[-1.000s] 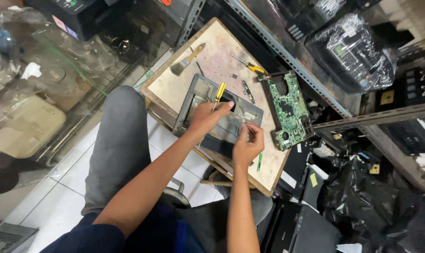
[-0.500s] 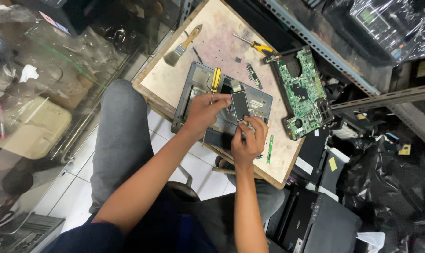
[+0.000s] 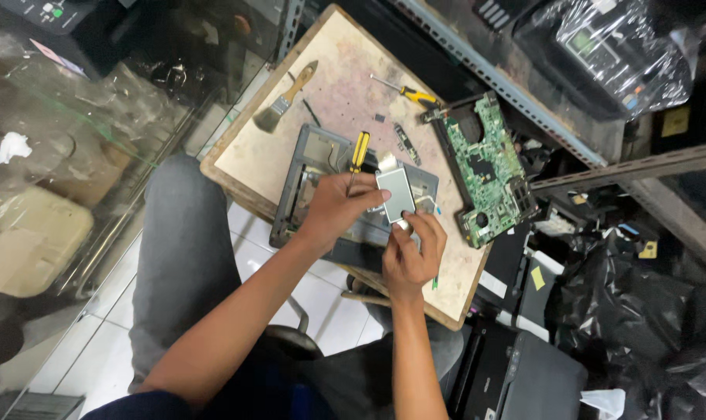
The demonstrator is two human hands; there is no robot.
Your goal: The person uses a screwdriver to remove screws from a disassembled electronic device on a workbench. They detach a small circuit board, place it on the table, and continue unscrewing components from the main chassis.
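Left hand (image 3: 333, 208) and right hand (image 3: 409, 250) are pinching a thin, rigid-looking silver rectangular metal plate (image 3: 396, 194) by its edges; likely light, easily bent.

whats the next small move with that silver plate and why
Probably lift the silver plate clear of the grey laptop chassis: the left hand and right hand both grip its edges, and it looks tilted up off the chassis, with the yellow screwdriver lying aside.

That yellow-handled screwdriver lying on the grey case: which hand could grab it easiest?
Probably the left hand: it lies right beside the yellow-handled screwdriver, while the right hand sits lower, at the silver rectangular plate.
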